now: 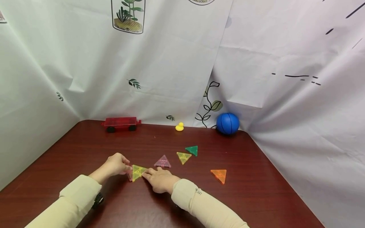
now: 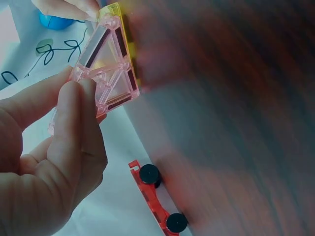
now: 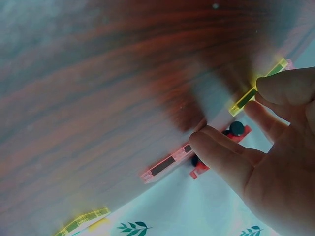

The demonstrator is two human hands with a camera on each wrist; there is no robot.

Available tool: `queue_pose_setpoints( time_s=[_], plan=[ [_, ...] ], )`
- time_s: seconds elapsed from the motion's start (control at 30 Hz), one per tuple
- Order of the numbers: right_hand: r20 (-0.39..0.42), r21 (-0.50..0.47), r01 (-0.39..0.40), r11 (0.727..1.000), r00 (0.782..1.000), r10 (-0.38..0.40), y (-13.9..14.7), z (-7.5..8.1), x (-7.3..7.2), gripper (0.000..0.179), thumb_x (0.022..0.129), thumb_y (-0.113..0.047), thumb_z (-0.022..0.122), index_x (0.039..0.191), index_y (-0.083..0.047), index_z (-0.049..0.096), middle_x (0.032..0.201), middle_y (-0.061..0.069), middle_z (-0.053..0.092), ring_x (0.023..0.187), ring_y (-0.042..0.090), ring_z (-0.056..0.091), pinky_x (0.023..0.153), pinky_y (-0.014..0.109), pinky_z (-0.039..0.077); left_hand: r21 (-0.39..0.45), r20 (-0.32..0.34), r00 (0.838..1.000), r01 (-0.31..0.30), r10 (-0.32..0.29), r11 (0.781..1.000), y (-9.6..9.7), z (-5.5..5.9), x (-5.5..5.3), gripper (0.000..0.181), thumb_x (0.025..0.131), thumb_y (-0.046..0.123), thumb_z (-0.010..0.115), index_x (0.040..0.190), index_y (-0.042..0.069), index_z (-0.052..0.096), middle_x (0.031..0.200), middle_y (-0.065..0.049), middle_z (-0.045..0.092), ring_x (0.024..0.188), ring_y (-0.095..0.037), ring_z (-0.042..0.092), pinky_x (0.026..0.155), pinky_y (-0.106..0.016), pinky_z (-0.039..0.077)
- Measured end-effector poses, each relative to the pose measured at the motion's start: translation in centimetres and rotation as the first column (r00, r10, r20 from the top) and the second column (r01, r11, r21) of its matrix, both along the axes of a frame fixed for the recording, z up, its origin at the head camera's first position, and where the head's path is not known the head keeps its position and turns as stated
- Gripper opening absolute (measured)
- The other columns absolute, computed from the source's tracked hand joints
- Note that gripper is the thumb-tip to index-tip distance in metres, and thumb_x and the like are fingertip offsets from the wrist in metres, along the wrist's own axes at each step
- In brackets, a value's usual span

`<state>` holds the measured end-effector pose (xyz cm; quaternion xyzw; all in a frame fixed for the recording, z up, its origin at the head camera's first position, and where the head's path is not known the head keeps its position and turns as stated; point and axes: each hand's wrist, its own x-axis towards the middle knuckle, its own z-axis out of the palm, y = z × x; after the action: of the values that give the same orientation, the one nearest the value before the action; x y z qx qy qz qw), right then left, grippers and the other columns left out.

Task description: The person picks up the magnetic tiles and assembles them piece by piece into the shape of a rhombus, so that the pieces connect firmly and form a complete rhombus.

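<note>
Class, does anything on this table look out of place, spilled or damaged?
Nothing looks spilled or visibly broken. Only the orange triangle stands out slightly: it lies by itself on the right, apart from the hand-held yellow triangle and pink triangle.

Dark print (image 1: 198, 191) on right sleeve (image 1: 209, 205), not legible

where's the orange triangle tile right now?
Head view, right of centre: the orange triangle tile lies on the table, right of the right hand and nearer the camera than the blue ball.
</note>
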<state>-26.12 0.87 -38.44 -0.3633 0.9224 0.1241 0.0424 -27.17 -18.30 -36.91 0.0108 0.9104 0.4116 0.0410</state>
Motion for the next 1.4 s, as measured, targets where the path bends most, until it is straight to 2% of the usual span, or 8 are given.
queue_pose_setpoints(
  time_s=[0.27,0.6,0.73,0.83,1.0,1.17,1.4],
  plan=[
    [-0.006,0.0,0.007,1.0,1.0,-0.007,-0.1,-0.2,-0.1,0.054,0.083,-0.021,0.056,0.132,-0.032,0.035,0.131,-0.017,0.03,0.108,0.016,0.039,0.073,0.028,0.042,0.004,-0.007,1.0,-0.012,0.012,1.0,0.4,0.0,-0.2,0.027,0.07,0.002,0.069,0.091,-0.013,0.061,0.068,-0.007,0.061,0.054,-0.012,0.059,0.051,-0.025,0.049],
    [-0.024,-0.055,0.014,0.998,1.0,-0.016,-0.1,-0.1,-0.3,0.049,0.084,-0.022,0.055,0.13,-0.031,0.039,0.126,-0.016,0.038,0.101,0.015,0.045,0.069,0.029,0.044,-0.023,-0.026,1.0,-0.011,0.01,1.0,0.7,-0.1,-0.1,0.035,0.066,0.008,0.075,0.091,-0.011,0.06,0.076,-0.009,0.06,0.057,-0.014,0.06,0.052,-0.027,0.049],
    [-0.115,-0.124,0.009,0.992,0.993,-0.024,0.1,0.3,-0.9,0.044,0.085,-0.025,0.052,0.128,-0.029,0.043,0.12,-0.012,0.045,0.097,0.015,0.05,0.068,0.03,0.046,-0.024,-0.025,0.999,-0.02,0.019,0.999,0.9,-0.2,-0.2,0.035,0.065,0.009,0.076,0.09,-0.01,0.061,0.077,-0.009,0.058,0.057,-0.013,0.059,0.052,-0.027,0.049],
    [-0.162,-0.19,0.035,0.981,0.984,-0.067,0.6,0.9,-1.6,0.04,0.085,-0.027,0.052,0.125,-0.026,0.047,0.116,-0.008,0.05,0.1,0.017,0.05,0.07,0.033,0.046,-0.031,-0.018,1.0,-0.023,0.022,0.999,1.0,-0.2,-0.4,0.035,0.065,0.01,0.076,0.091,-0.009,0.061,0.078,-0.009,0.057,0.057,-0.013,0.059,0.052,-0.027,0.049],
    [-0.163,-0.288,0.075,0.955,0.979,-0.126,2.0,1.4,-2.8,0.035,0.083,-0.024,0.054,0.118,-0.021,0.054,0.108,-0.006,0.054,0.094,0.017,0.052,0.066,0.03,0.046,-0.031,0.007,1.0,-0.023,0.023,0.999,0.9,-0.2,-0.4,0.037,0.065,0.013,0.076,0.092,-0.008,0.06,0.082,-0.011,0.056,0.06,-0.013,0.057,0.053,-0.027,0.049],
    [-0.157,-0.307,0.094,0.947,0.976,-0.148,3.1,1.3,-3.7,0.032,0.081,-0.023,0.056,0.113,-0.018,0.057,0.106,-0.003,0.055,0.088,0.018,0.053,0.065,0.029,0.046,-0.022,0.003,1.0,-0.031,0.031,0.999,0.9,-0.3,-0.3,0.04,0.065,0.014,0.076,0.093,-0.008,0.06,0.084,-0.012,0.056,0.061,-0.013,0.058,0.053,-0.026,0.049],
    [-0.17,-0.341,0.102,0.934,0.971,-0.168,3.7,0.8,-4.7,0.023,0.085,-0.022,0.053,0.106,-0.015,0.06,0.096,0.0,0.055,0.081,0.019,0.055,0.062,0.028,0.046,-0.023,-0.001,0.999,-0.038,0.038,0.999,0.9,-0.5,-0.3,0.039,0.066,0.016,0.076,0.093,-0.008,0.059,0.084,-0.012,0.056,0.061,-0.012,0.057,0.053,-0.026,0.049]
  ],
)
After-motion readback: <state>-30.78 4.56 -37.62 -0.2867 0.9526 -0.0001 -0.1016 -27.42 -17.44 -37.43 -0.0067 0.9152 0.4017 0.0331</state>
